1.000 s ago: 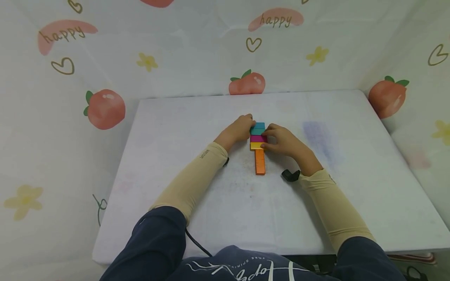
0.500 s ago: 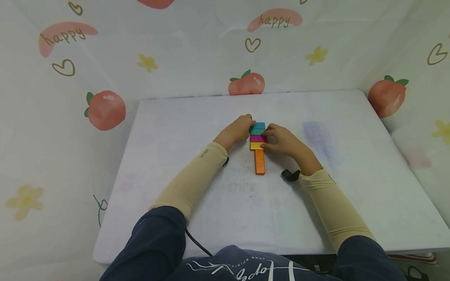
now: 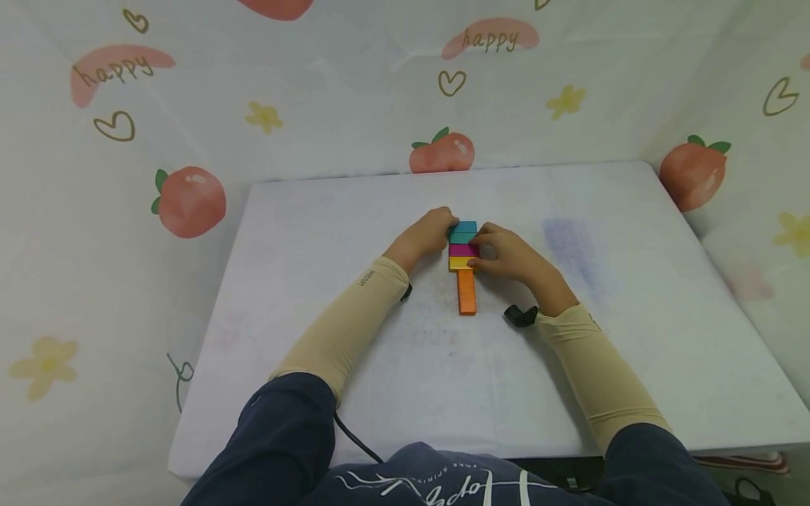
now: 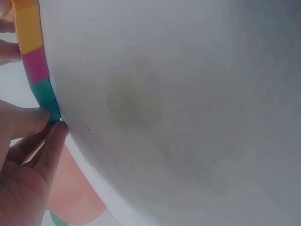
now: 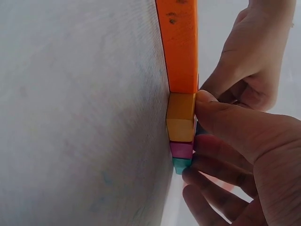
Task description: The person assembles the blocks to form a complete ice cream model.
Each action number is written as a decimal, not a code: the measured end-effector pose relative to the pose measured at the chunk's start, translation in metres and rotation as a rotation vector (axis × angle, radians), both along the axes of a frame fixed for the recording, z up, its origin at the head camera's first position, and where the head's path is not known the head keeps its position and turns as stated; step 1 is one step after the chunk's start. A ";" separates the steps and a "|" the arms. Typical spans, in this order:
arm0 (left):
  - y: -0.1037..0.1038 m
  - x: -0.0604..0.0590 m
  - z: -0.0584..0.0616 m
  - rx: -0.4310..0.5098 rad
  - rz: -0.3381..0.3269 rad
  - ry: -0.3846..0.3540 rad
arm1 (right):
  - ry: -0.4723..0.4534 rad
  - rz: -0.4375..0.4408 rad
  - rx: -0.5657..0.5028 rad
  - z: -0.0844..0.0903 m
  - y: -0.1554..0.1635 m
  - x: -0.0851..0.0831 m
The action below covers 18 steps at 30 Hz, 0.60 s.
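Four-sided coloured blocks lie in a row on the table: blue (image 3: 467,227), teal (image 3: 462,238), magenta (image 3: 462,250) and yellow (image 3: 457,263). An orange block (image 3: 466,295) extends lengthwise from the yellow one toward the person, like a stem. My left hand (image 3: 430,232) pinches the blue end of the row; its thumb (image 4: 35,120) shows there in the left wrist view. From the right side, my right hand (image 3: 511,254) holds the row, its thumb (image 5: 221,113) against the yellow block and fingers by the magenta and teal ones.
A white cloth covers the table (image 3: 354,218), with a purplish stain (image 3: 574,249) right of the blocks. Behind it hangs a white sheet (image 3: 354,84) printed with peaches and flowers. A black wrist camera (image 3: 521,316) sits below the right wrist; a cable (image 3: 357,441) runs by the left sleeve.
Both hands and the blocks keep their places relative to each other. The head view has shifted very slightly.
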<state>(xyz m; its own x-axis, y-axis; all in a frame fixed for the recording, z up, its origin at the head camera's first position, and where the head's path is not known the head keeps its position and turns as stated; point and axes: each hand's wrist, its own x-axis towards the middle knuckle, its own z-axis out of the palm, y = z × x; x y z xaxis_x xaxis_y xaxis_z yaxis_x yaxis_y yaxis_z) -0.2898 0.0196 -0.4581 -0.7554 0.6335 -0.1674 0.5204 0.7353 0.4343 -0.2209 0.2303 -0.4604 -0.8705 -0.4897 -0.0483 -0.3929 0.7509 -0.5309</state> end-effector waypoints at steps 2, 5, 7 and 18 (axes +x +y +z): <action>-0.001 0.000 0.000 0.008 0.005 -0.001 | -0.001 0.000 -0.003 0.000 -0.001 0.000; -0.002 0.002 0.001 0.013 0.015 -0.004 | -0.002 -0.001 -0.006 0.000 -0.001 -0.001; -0.003 0.002 0.001 0.011 0.015 -0.002 | -0.007 -0.004 -0.005 0.000 -0.002 0.000; -0.022 0.023 0.015 -0.053 0.007 0.140 | 0.017 -0.038 -0.061 -0.002 0.001 0.002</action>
